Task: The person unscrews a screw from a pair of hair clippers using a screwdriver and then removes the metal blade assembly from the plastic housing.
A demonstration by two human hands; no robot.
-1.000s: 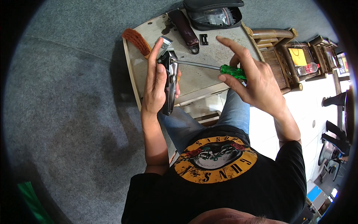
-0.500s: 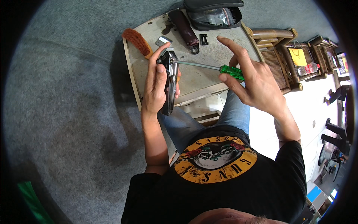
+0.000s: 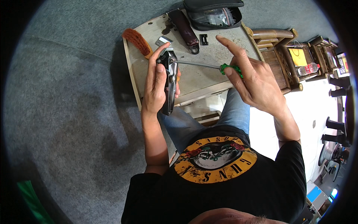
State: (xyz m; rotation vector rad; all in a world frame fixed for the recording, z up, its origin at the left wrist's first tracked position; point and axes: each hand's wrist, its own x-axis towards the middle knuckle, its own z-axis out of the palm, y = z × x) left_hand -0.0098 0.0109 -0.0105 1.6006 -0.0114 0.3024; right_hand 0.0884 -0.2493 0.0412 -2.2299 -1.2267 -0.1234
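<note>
My left hand (image 3: pixel 153 93) is closed around a dark, glossy hair clipper (image 3: pixel 172 84), held upright above the near part of a small table. Between the thumb and fingers of my right hand (image 3: pixel 259 86) is the green handle of a screwdriver (image 3: pixel 197 65). Its metal shaft points left, and the tip meets the clipper's upper side near the blade end; the screw itself is too small to make out. Beyond the clipper lie a flat metal clipper blade (image 3: pixel 163 40), a small black part (image 3: pixel 203 39) and a dark maroon clipper lid (image 3: pixel 184 31).
The worn pale table (image 3: pixel 209 80) also carries a brown-bristled brush (image 3: pixel 138 41) at its left edge and an unzipped black case (image 3: pixel 214 18) at the back. To the right stand bamboo chairs (image 3: pixel 276 67), with a yellow bag (image 3: pixel 297 57) and a plastic bottle (image 3: pixel 308 68) on one.
My right thumb and fingers have shifted around the screwdriver handle, covering more of it. The clipper and left hand stay put. At the far right, a person's legs have moved.
</note>
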